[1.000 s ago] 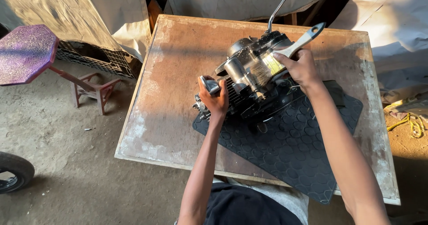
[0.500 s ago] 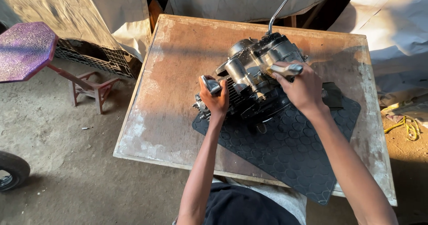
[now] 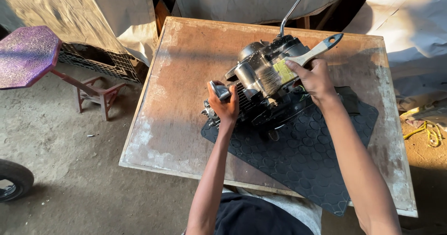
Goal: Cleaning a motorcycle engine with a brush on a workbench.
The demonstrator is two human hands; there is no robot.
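Dark metal motorcycle engine (image 3: 265,83) sits on black patterned rubber mat (image 3: 302,151), mid worn wooden bench (image 3: 186,76). Looks heavy, rigid, probably greasy. Left hand (image 3: 224,105) fingers clamp its left-end stub; right hand (image 3: 314,79) grips wooden-handled paintbrush (image 3: 298,62), bristles on casing. Best hold: cast lugs, not the thin chrome lever (image 3: 293,6).

Dark greasy engine (image 3: 263,83) on black rubber mat, pale wooden-handled paintbrush (image 3: 298,62) with bristles against its top.

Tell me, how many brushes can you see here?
1. The paintbrush is held in the right hand, bristles against the engine on the rubber mat. Others may be hidden.
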